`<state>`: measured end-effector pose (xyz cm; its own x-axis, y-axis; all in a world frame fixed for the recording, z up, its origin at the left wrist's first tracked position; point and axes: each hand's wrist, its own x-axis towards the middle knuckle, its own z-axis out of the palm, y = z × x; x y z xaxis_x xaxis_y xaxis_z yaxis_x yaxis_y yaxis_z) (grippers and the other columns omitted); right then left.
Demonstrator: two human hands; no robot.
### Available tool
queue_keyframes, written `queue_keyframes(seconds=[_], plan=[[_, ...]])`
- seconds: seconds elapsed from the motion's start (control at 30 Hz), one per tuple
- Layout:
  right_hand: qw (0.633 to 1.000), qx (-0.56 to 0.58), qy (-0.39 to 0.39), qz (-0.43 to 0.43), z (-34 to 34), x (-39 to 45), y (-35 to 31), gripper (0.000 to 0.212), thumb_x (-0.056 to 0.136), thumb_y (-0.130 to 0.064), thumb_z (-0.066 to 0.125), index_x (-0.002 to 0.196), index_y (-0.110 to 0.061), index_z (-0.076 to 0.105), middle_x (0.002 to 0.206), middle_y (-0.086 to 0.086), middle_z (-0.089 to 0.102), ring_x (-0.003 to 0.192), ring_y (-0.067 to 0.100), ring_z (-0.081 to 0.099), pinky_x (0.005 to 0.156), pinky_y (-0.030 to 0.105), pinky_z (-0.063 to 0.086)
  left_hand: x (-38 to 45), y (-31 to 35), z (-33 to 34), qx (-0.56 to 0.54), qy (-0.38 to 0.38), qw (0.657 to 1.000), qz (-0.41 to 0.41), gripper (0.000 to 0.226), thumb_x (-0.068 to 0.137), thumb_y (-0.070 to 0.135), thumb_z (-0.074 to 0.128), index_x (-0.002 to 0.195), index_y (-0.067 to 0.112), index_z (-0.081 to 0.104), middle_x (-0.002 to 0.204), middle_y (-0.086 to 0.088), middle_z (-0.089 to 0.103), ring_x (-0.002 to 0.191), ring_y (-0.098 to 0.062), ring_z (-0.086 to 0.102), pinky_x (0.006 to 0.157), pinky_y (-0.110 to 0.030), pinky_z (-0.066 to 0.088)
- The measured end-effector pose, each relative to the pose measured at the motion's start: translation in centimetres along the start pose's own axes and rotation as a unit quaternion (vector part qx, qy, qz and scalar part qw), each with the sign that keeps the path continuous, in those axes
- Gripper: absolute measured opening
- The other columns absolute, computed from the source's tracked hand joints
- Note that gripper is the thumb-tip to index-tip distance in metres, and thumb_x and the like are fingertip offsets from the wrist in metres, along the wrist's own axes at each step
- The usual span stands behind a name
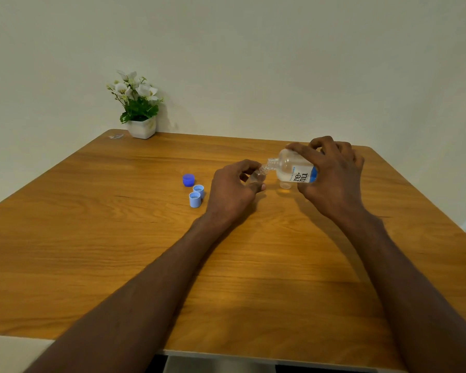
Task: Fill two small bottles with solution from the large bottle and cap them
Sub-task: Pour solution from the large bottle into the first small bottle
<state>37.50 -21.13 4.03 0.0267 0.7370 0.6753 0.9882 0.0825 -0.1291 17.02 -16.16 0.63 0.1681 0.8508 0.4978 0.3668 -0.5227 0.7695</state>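
Observation:
My right hand (331, 179) grips the large clear bottle (293, 168) with a white and blue label. The bottle is tipped to the left, its open neck touching the mouth of a small clear bottle (257, 176). My left hand (234, 189) holds that small bottle, tilted, just above the wooden table (119, 238). A second small clear bottle (285, 185) stands on the table under the large one, partly hidden. Left of my left hand lie a dark blue cap (188, 180) and two light blue caps (198, 190) (194, 199), open side up.
A white pot with white flowers (140, 114) stands at the table's far left corner against the wall. A small clear object (115, 136) lies beside it. The table's near edge runs along the bottom of the view.

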Motion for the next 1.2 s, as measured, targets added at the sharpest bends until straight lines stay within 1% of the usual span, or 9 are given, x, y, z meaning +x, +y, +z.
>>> queue_keyframes(seconds=[0.13,0.57,0.7,0.8,0.93,1.03,1.07,1.13,1.2], plan=[[1.0,0.003,0.0,0.0,0.0,0.0,0.0,0.082,0.069,-0.021,0.089,0.142,-0.041,0.057,0.131,0.001,0.054,0.125,0.029,0.045,0.104,0.05,0.033,-0.1,0.0,0.0,-0.009,0.001,1.0,-0.001,0.037,0.081,0.018,0.084,0.117,0.022,0.076,0.109,0.011,0.076,0.097,-0.003,0.064,0.09,-0.029,0.055],[1.0,0.006,0.005,0.001,0.0,0.0,0.0,0.082,0.069,-0.029,0.089,0.143,-0.04,0.055,0.131,0.002,0.053,0.124,0.029,0.045,0.103,0.05,0.034,-0.1,0.1,0.0,-0.022,0.004,1.0,0.0,0.037,0.083,0.021,0.084,0.119,0.022,0.075,0.109,0.012,0.076,0.099,-0.005,0.066,0.091,-0.033,0.058],[1.0,0.013,0.01,0.008,-0.1,0.1,-0.1,0.084,0.07,-0.035,0.089,0.145,-0.041,0.053,0.131,0.0,0.053,0.122,0.028,0.046,0.096,0.043,0.032,0.0,0.2,0.0,-0.029,0.019,0.999,0.007,0.037,0.081,0.022,0.086,0.116,0.022,0.075,0.105,0.011,0.076,0.096,-0.007,0.068,0.088,-0.033,0.059],[0.999,0.035,0.026,0.016,-0.4,0.2,-0.3,0.082,0.072,-0.04,0.088,0.146,-0.038,0.052,0.13,0.001,0.054,0.118,0.026,0.048,0.092,0.037,0.03,0.0,0.1,0.1,-0.031,0.024,0.999,0.004,0.04,0.08,0.025,0.086,0.119,0.019,0.075,0.105,0.01,0.076,0.096,-0.008,0.07,0.087,-0.036,0.06],[0.987,0.14,0.058,0.046,-0.6,0.3,-0.8,0.083,0.074,-0.05,0.087,0.145,-0.026,0.052,0.129,0.002,0.059,0.114,0.023,0.054,0.088,0.033,0.045,0.0,0.2,0.2,-0.038,0.032,0.999,0.008,0.04,0.081,0.028,0.085,0.118,0.018,0.074,0.105,0.009,0.077,0.095,-0.009,0.071,0.087,-0.037,0.06],[0.973,0.206,0.079,0.072,-0.9,0.2,-1.1,0.082,0.076,-0.061,0.081,0.143,-0.023,0.053,0.131,-0.002,0.063,0.115,0.017,0.061,0.089,0.034,0.057,0.0,0.3,0.0,-0.041,0.039,0.998,0.01,0.035,0.084,0.028,0.083,0.117,0.019,0.074,0.104,0.008,0.077,0.095,-0.009,0.071,0.087,-0.038,0.06],[0.968,0.221,0.086,0.078,-1.1,0.2,-1.2,0.08,0.077,-0.062,0.08,0.141,-0.022,0.054,0.13,-0.004,0.064,0.112,0.013,0.062,0.087,0.03,0.058,0.0,0.3,0.0,-0.04,0.043,0.998,0.012,0.034,0.085,0.027,0.082,0.117,0.02,0.074,0.104,0.008,0.076,0.095,-0.009,0.07,0.087,-0.038,0.06],[0.961,0.245,0.091,0.09,-1.4,0.2,-1.7,0.076,0.078,-0.06,0.081,0.138,-0.02,0.057,0.126,-0.01,0.065,0.103,0.004,0.063,0.081,0.013,0.052,0.1,0.2,-0.1,-0.039,0.055,0.998,0.018,0.032,0.086,0.027,0.082,0.116,0.02,0.073,0.102,0.009,0.076,0.094,-0.008,0.07,0.086,-0.037,0.06],[0.956,0.262,0.085,0.1,-1.4,0.0,-2.2,0.073,0.078,-0.058,0.082,0.136,-0.02,0.058,0.119,-0.018,0.061,0.094,-0.007,0.062,0.075,0.004,0.047,0.2,0.2,-0.3,-0.034,0.071,0.997,0.019,0.031,0.087,0.027,0.081,0.116,0.018,0.073,0.101,0.009,0.076,0.093,-0.007,0.07,0.086,-0.035,0.06]])
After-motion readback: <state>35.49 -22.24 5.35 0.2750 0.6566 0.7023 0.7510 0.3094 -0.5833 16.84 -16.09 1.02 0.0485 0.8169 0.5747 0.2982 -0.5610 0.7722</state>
